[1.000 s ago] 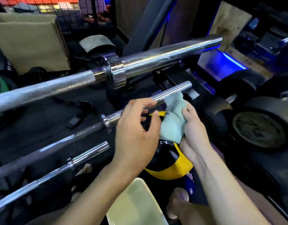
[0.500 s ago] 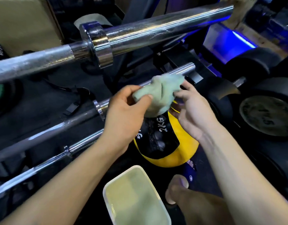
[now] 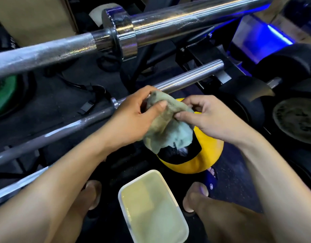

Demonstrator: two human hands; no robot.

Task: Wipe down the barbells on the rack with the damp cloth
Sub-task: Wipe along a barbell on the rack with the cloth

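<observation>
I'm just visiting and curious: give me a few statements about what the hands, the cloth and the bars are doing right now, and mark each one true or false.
1. Both hands hold the cloth. True: the left hand grips it and the right hand pinches it.
2. The cloth is wrapped round the top barbell. False: it hangs between the hands, below that bar.
3. A white tub sits near the person's feet. True.
4. The ball under the cloth is red. False: it is yellow and black.
</observation>
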